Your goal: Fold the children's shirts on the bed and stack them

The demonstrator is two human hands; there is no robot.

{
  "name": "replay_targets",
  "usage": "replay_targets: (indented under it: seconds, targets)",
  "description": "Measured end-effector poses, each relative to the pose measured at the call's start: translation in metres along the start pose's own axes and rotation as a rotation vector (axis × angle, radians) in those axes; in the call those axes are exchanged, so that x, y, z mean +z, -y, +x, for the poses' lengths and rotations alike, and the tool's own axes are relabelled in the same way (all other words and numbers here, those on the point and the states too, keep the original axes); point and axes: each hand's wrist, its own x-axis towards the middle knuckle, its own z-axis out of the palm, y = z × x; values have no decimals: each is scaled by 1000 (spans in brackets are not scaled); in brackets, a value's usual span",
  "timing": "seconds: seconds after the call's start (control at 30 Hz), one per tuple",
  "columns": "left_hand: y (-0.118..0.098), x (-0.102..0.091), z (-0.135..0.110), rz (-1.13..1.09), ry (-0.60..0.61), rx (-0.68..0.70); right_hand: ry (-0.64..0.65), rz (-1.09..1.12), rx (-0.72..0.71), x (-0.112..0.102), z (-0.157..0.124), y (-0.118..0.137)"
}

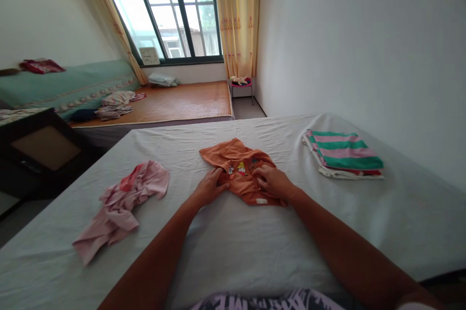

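Note:
An orange T-shirt [238,186] with small cartoon figures on its front lies rumpled on the white sheet of the bed [255,251] before me. My left hand [211,187] grips its left edge, the thumb on top of the cloth. On the other side, my right hand [272,181] has bent fingers pinching the fabric beside the print. A pale label shows at the shirt's near edge. To the left, apart from both hands, is a crumpled pink garment [127,203]. Folded clothes [345,152] form a flat stack at the right, a green-and-pink striped piece on top.
A second bed [189,98] with a brown mat stands beyond, heaped clothes [118,101] on its left part. At the far left is a dark cabinet [47,147]. A small pink stool [242,84] holds a doll near the curtain [238,18]. The white wall [349,43] runs along the right.

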Motion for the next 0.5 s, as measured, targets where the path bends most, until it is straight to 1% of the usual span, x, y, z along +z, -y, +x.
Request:
replay_targets:
  seconds: [0.07,0.1,0.17,0.2,0.27,0.3,0.33,0.37,0.4,0.47,0.5]
  targets:
    - [2,-1,2,18,-9,-53,-6,96,14,-3,4,-9]
    - [3,-4,3,1,-33,-91,-28,197,45,-7,5,-14]
    - [6,-12,5,-90,-129,-152,-118,504,142,-20,7,-25]
    - [7,-17,6,-165,-197,-163,-185,684,179,-29,7,-31]
    - [9,-27,8,-367,-332,-147,-324,1006,184,-48,4,-44]
    - [10,-32,9,-479,-393,-134,-371,1116,160,-57,2,-51]
    - [11,-37,9,-582,-439,-129,-386,1186,132,-64,-1,-57]
    - [12,-41,10,-662,-469,-138,-363,1224,115,-70,-3,-62]
    - [14,-44,9,-712,-483,-158,-304,1234,115,-74,-6,-67]
    - [18,-50,9,-735,-474,-228,-128,1189,162,-74,-9,-74]
    - [20,-52,8,-729,-442,-266,-43,1141,208,-72,-10,-75]
